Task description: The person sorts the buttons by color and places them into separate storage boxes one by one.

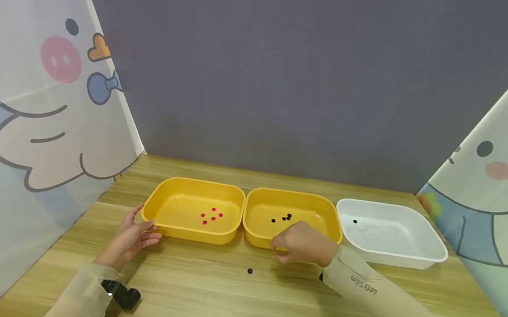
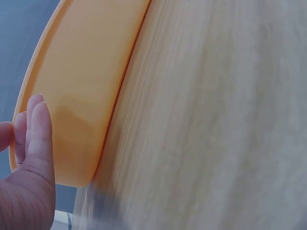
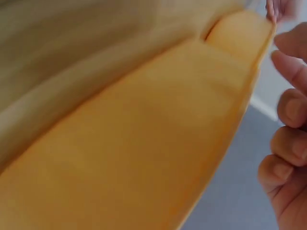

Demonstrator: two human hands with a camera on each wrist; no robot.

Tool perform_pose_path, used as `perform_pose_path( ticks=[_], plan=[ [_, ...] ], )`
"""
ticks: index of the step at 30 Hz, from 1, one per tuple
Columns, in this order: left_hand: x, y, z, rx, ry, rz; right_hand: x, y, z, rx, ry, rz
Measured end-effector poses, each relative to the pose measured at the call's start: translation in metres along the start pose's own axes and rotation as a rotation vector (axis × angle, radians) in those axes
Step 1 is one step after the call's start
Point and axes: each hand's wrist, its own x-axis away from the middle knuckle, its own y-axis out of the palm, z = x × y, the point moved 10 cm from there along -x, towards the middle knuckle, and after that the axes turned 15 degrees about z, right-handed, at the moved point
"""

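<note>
My left hand is at the near left corner of the left yellow tray, fingers extended. In the left wrist view its fingers lie against the outer wall and rim. Several small red discs lie inside that tray. My right hand hangs over the front rim of the middle yellow tray, its fingers bent. In the right wrist view thumb and index fingertips stand slightly apart with nothing visible between them. Several small black pieces lie in the middle tray. One black piece sits on the table in front.
To the right stands a white tray holding one black piece. The three trays stand in a row on the wooden table. Behind them rises a grey panel, and printed cloth walls flank both sides.
</note>
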Motion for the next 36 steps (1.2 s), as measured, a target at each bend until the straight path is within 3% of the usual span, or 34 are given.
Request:
perform_pose_path(
  ticks=[6, 11, 18, 36],
  plan=[
    [0.001, 0.001, 0.001, 0.015, 0.005, -0.007, -0.010, 0.019, -0.018, -0.032, -0.015, -0.104],
    [0.001, 0.004, 0.002, 0.019, 0.003, -0.015, -0.015, 0.027, -0.023, -0.074, 0.026, -0.139],
    [0.001, 0.001, 0.000, 0.004, -0.001, -0.005, -0.018, 0.049, -0.028, -0.138, 0.096, -0.255],
    [0.000, 0.000, 0.001, -0.023, 0.018, -0.013, -0.015, 0.075, -0.026, -0.196, 0.228, -0.354]
  ],
)
